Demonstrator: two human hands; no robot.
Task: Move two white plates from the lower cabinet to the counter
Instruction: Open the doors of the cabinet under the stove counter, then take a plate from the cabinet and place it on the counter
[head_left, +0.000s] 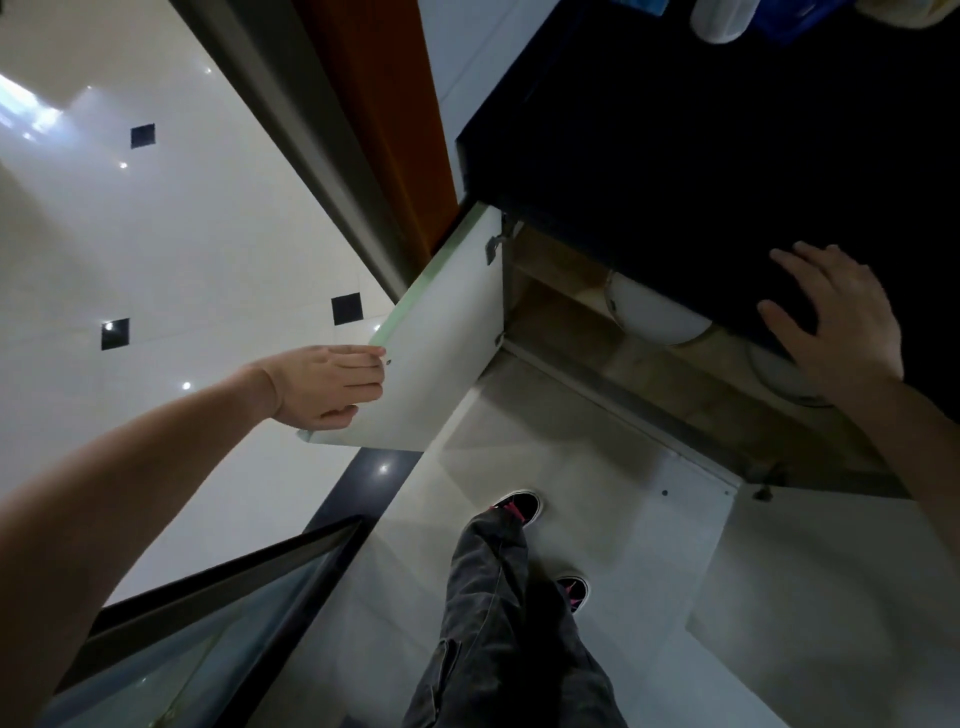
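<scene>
White plates (655, 317) sit untouched below the counter (675, 182). The left hand (322, 387) grips the open door (448, 364); the right hand (836, 322) rests spread on the counter. Likely next: reaching in below.

Dim, wide-angle warp, floor glare

Wood cab. shelf (566, 312) w/ 2 white plates (660, 319) side by side, under black counter (675, 156).

counter (675, 130) black | plates (660, 317) white | floor (182, 249) white, black squares
</scene>
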